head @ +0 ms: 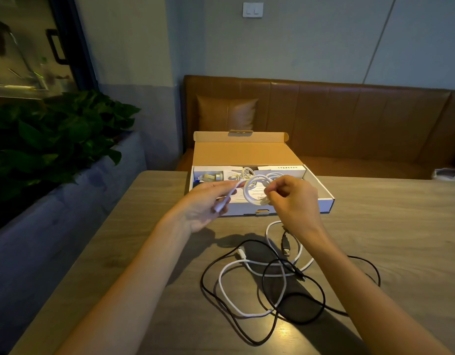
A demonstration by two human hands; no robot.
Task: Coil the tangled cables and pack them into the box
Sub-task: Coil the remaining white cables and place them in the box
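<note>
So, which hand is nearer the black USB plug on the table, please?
Right. The right hand is just beyond the black USB plug; the left hand is farther left.

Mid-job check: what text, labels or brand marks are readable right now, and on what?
Nothing is legible.
White card strip at the far edge of the box: one line of dark print, too small to read.
Paper sheet in the box, seen through the white coil: printed lines, blurred.
Wall switch: no marking visible.
</note>
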